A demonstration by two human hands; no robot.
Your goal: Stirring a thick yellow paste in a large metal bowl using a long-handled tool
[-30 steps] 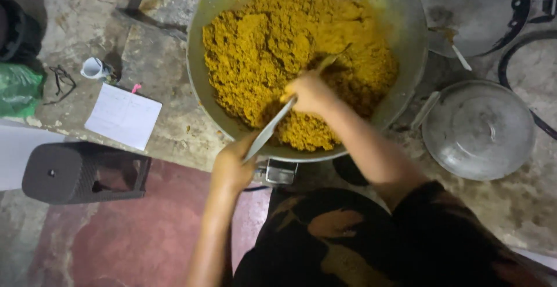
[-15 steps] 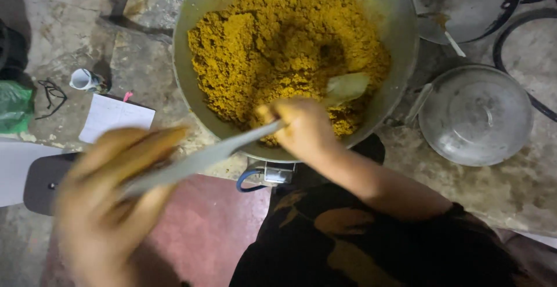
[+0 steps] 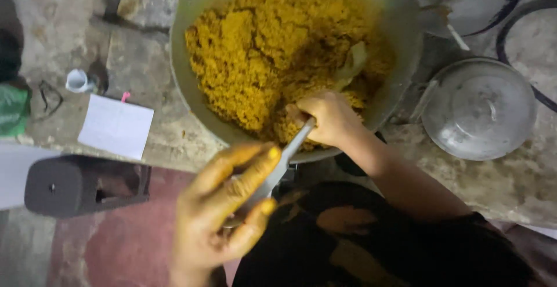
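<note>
Both hands clamp one long metal ladle: our right hand is fisted low on the shaft at the wok's near rim, our left hand wraps the handle end, likely for leverage. Its blade is buried in the yellow rice. On the slab's right side sits a steel lid; left, paper, a cup. Nothing blocks the ladle.
</note>
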